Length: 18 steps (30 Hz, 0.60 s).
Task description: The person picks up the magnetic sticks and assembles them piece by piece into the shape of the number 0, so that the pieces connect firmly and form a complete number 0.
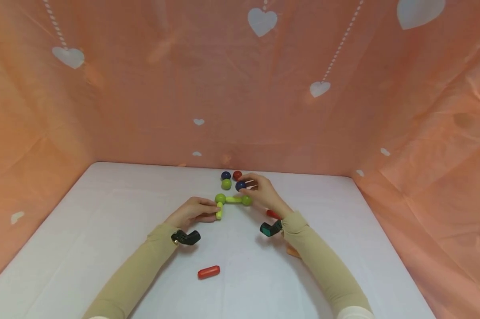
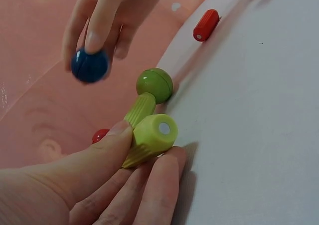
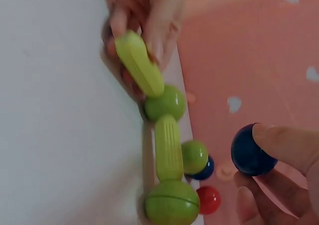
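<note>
Our left hand (image 1: 192,212) pinching a lime rod (image 1: 219,214) joined to a green ball (image 1: 220,198) at the far middle of the tabletop (image 1: 244,288), our right hand (image 1: 262,191) clasping a blue ball (image 1: 240,186) to the green ball's right, a red rod (image 1: 209,272) lying nearer us

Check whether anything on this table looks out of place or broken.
Nothing stands out. The left hand holds a yellow-green stick joined to a green ball, the right hand pinches a blue ball, and the frontmost red stick simply lies loose. I see no spill or damage.
</note>
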### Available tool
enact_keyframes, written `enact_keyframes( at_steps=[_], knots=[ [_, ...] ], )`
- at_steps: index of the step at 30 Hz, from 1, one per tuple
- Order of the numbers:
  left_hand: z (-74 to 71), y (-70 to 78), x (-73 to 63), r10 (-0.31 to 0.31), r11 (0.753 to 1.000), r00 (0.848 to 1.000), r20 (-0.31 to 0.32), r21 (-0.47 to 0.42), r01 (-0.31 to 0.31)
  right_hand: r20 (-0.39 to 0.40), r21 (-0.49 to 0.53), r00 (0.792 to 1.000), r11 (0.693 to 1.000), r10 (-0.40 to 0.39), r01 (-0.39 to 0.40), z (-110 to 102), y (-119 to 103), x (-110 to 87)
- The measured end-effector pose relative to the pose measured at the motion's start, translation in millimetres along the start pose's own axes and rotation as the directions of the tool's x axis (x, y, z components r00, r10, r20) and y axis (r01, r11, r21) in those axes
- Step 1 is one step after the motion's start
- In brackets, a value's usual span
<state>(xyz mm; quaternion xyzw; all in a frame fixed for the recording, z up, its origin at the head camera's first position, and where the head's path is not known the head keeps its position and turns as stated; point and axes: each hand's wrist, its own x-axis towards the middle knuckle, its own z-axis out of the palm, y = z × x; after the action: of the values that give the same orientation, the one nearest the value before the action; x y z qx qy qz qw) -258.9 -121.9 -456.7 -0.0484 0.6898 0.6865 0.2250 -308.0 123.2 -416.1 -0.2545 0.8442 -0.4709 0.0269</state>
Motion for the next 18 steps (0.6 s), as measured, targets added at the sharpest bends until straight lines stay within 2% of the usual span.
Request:
enact_keyframes(
  at_steps=[5,8,13,18],
  knots=[
    [0.4,-0.2,-3.2,0.021,1.0,1.0,0.018,-0.001,-0.021,0.08,0.08,0.996,0.996,-0.035,0.028,5,-5,-22.4],
    [0.6,-0.4,-3.6,0.03,1.0,0.999,0.018,0.008,-0.03,0.15,0.119,0.988,0.993,-0.027,0.01,14,-4,-34.8],
    [-0.4,-2.1,-1.4,0.031,1.0,0.999,0.008,0.004,-0.031,0.254,0.166,0.965,0.98,0.062,-0.107,31,-5,-49.0],
    [-0.9,-3.2,-0.2,0.024,1.0,1.0,0.004,-0.008,-0.024,0.294,0.186,0.948,0.965,0.124,-0.184,45,-4,-53.2]
  ],
)
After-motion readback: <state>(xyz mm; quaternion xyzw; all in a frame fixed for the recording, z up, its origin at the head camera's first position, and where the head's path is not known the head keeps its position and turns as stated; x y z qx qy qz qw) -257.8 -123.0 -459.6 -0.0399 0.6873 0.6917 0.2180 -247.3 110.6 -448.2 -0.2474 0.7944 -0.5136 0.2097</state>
